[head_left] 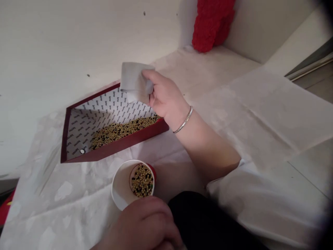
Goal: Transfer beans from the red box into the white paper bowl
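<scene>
In the head view my right hand (163, 92), with a silver bangle at the wrist, pinches a grey-white piece (134, 76) that looks like folded paper or cloth. It is above the right end of an open dark red box (117, 147) with a printed white lining. Small tan and black beads (122, 130) lie along the box's near side. In front of the box stands a white paper cup (121, 187) with similar beads at its bottom. My left hand (148, 222) is curled at the cup's near rim; whatever is in its fingers is hidden.
A pale, creased cloth (65, 208) covers the surface under the box and cup. Behind is a white wall (78, 41), with a textured red object (210, 26) in the far corner. A black-clothed leg (205, 222) is near the bottom, right of my left hand.
</scene>
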Demonstrator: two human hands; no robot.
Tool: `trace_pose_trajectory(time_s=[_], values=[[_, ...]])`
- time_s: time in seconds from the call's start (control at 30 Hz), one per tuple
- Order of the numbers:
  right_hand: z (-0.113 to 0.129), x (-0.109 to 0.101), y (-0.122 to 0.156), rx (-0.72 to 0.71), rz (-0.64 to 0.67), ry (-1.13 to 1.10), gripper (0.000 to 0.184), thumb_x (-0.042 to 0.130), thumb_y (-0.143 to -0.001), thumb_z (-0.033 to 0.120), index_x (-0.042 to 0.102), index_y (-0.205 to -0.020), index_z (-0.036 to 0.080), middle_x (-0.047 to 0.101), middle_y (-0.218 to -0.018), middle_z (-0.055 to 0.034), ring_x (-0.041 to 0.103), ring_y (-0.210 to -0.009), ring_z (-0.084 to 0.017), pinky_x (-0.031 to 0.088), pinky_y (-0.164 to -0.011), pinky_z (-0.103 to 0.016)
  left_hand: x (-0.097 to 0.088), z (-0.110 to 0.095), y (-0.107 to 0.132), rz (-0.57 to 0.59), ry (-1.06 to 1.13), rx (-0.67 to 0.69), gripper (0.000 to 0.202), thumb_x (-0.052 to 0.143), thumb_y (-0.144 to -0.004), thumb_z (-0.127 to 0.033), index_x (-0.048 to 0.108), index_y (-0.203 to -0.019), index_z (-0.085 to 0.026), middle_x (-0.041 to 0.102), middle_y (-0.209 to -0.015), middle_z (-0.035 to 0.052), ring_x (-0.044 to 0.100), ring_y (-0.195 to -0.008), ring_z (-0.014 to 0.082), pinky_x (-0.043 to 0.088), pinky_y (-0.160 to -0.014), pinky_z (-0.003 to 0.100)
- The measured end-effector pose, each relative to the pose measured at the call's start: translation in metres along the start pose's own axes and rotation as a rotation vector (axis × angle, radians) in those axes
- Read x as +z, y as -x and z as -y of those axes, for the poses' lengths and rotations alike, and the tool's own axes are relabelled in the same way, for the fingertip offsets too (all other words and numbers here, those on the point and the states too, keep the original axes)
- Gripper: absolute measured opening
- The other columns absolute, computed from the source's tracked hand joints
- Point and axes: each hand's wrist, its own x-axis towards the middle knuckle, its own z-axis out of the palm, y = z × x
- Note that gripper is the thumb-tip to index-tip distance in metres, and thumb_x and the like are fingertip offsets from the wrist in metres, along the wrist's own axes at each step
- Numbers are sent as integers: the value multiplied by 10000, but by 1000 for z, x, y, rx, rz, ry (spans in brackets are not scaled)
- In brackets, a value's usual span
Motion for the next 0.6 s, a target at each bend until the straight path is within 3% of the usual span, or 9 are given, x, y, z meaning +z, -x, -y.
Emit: trace_pose_trajectory(time_s=[0.17, 0.27, 0.43, 0.5, 0.6], values=[[25, -8, 0, -55, 0, -85, 24, 483, -813, 172, 487, -790, 169, 540, -669, 57, 536, -636, -76, 489, -614, -208, 17, 0, -19, -62, -50, -36, 189, 415, -805, -117, 542, -833, -254, 620, -747, -11, 589, -668, 113, 481, -603, 203], [39, -12, 2, -85, -1, -115, 39, 478, -813, 189, 475, -776, 175, 529, -674, 62, 540, -631, -72, 493, -620, -206, 33, -2, -34, -74, -110, -214, 192, 399, -824, -142, 554, -849, -253, 630, -762, -14, 591, -674, 124, 474, -599, 224], [55, -15, 8, -125, 1, -127, 75, 455, -821, 215, 462, -755, 182, 505, -663, 68, 549, -647, -72, 483, -619, -215, 55, 0, -62, 33, -164, -445, 168, 471, -804, -145, 581, -875, -251, 655, -849, -17, 605, -776, 149, 475, -691, 262], [58, -15, 9, -145, 7, -124, 74, 445, -825, 208, 456, -756, 182, 496, -645, 74, 544, -626, -67, 483, -626, -220, 62, 4, -71, 62, -202, -473, 170, 489, -787, -148, 591, -894, -233, 655, -877, 8, 604, -783, 165, 476, -688, 274], [60, -14, 10, -156, 10, -149, 76, 453, -815, 192, 451, -740, 177, 487, -644, 68, 544, -622, -75, 482, -615, -225, 74, 12, -80, 99, -275, -407, 120, 507, -765, -176, 600, -839, -193, 650, -842, 42, 595, -728, 176, 469, -638, 276]])
